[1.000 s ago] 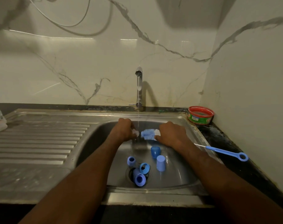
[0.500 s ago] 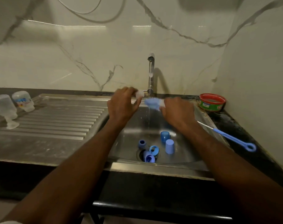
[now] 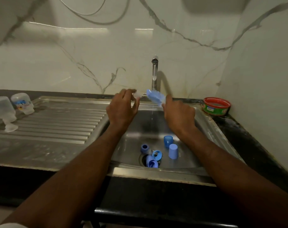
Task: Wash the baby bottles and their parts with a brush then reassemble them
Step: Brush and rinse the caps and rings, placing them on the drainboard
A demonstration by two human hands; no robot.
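My left hand (image 3: pixel 122 109) pinches a small clear bottle teat (image 3: pixel 137 94) above the sink's back edge. My right hand (image 3: pixel 178 115) grips the blue-and-white bottle brush (image 3: pixel 156 97), its bristle head pointing left toward the teat, a small gap between them. A thin stream of water falls from the tap (image 3: pixel 154 73) just behind the brush. Several blue caps and rings (image 3: pixel 156 152) lie around the drain in the sink (image 3: pixel 204 127). Two clear baby bottles (image 3: pixel 3 109) stand upside down on the drainboard at the far left.
The ribbed steel drainboard (image 3: pixel 57 124) stretches left of the basin. A red-rimmed green tub (image 3: pixel 216 106) sits on the dark counter at the back right, close to the side wall. Marble wall runs behind the tap.
Both hands rose out of the basin to the level of the tap's base. The brush head and teat, touching a second ago, are now slightly apart. The camera pulled back and turned left.
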